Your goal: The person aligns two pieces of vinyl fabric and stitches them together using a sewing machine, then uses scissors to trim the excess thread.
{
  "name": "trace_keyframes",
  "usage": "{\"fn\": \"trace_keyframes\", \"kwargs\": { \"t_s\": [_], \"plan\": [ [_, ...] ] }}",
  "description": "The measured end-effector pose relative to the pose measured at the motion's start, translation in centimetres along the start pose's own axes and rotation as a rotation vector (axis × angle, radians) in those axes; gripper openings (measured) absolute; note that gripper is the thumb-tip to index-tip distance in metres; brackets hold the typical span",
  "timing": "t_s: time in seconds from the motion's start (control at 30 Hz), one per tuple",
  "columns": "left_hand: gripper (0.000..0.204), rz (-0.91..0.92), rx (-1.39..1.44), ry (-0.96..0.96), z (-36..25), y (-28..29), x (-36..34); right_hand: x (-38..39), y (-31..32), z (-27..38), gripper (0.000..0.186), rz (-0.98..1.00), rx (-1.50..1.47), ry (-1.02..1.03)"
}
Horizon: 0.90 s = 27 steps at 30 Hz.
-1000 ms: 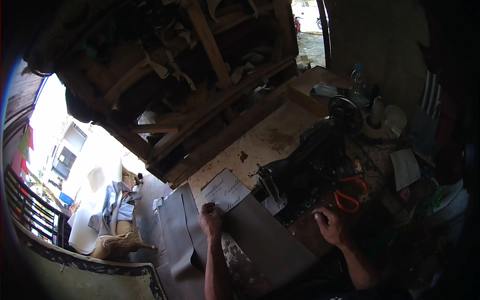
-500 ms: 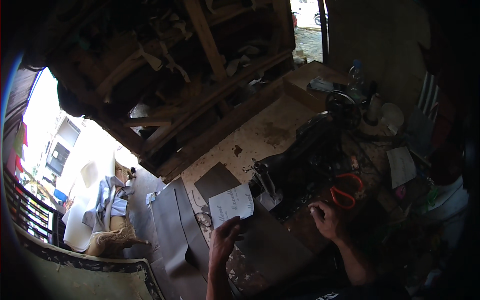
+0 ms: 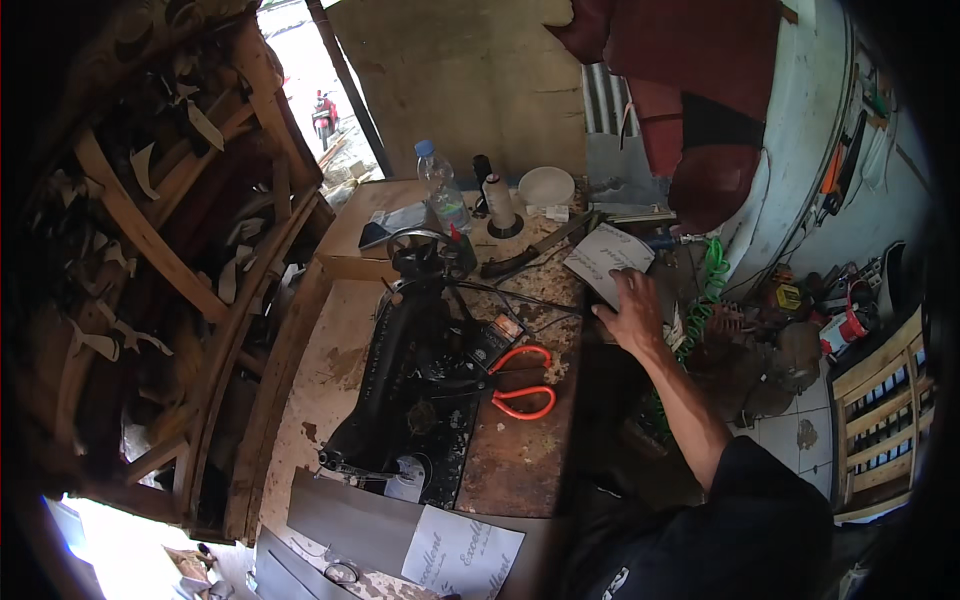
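My right hand has moved off past the sewing machine and now lies flat, fingers spread, on a white card. Orange scissors lie beside the machine; I can't see my left hand

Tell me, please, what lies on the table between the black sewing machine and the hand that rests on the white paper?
In the head view, orange-handled scissors lie between the black sewing machine and the right hand on the white paper, on the worn table.

I see a black sewing machine mid-frame on a worn wooden table. Orange-handled scissors lie just right of it. Toward the top stand a plastic bottle, a thread spool and a white bowl.
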<state>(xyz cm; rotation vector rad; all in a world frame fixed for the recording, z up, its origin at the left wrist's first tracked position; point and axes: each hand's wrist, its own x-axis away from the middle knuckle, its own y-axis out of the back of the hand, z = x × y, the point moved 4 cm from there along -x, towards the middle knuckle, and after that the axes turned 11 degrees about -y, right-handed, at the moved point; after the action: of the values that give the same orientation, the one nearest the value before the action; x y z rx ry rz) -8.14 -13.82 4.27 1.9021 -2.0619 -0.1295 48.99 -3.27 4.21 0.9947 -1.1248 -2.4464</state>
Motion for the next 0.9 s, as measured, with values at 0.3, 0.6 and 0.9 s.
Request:
{"fn": "trace_keyframes", "kwargs": {
  "t_s": [0.3,0.6,0.9],
  "plan": [
    [0.042,-0.088,0.119,-0.045,0.0,-0.4,-0.9,-2.7,-3.5,-2.6,0.046,-0.046,0.189,0.163],
    [0.039,-0.152,0.076,-0.056,-0.2,-1.0,-0.1,-7.4,3.8,-3.2,0.029,-0.112,-0.260,-0.142],
    [0.020,-0.247,0.011,-0.251,1.5,-0.8,-1.0,-6.6,3.1,-0.8,0.036,-0.242,-0.195,0.151]
  ]
}}
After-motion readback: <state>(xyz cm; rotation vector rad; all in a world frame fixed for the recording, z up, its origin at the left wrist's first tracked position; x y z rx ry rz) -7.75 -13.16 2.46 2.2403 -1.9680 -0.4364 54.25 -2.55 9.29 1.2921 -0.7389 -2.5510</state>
